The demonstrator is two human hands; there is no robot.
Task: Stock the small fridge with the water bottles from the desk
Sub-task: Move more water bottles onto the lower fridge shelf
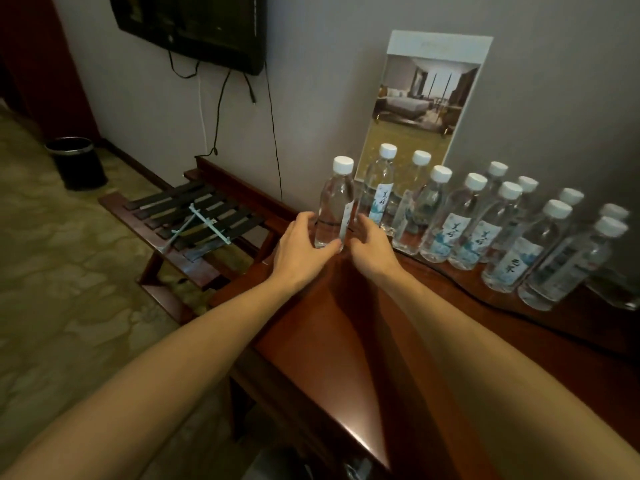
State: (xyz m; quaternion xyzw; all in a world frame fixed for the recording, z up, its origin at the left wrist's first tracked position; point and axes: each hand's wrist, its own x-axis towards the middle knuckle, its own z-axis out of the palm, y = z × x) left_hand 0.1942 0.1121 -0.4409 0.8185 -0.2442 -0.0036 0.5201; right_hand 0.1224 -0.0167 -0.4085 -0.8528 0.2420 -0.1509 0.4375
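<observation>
Grey wall [346, 29] carries a mounted television [194, 26] with hanging cables [218, 109]. Patterned carpet [52, 271] holds a black bin [78, 164] and a slatted wooden luggage rack [194, 216] beside the red-brown bench [329, 341]

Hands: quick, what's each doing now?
Left hand: grips the clear plastic water bottle with a white cap.
Right hand: holds the same bottle's other side.

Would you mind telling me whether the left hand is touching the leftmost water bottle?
Touching. The head view shows the left hand curled round the leftmost water bottle, thumb lying across its lower front, fingers against its left side.
</observation>
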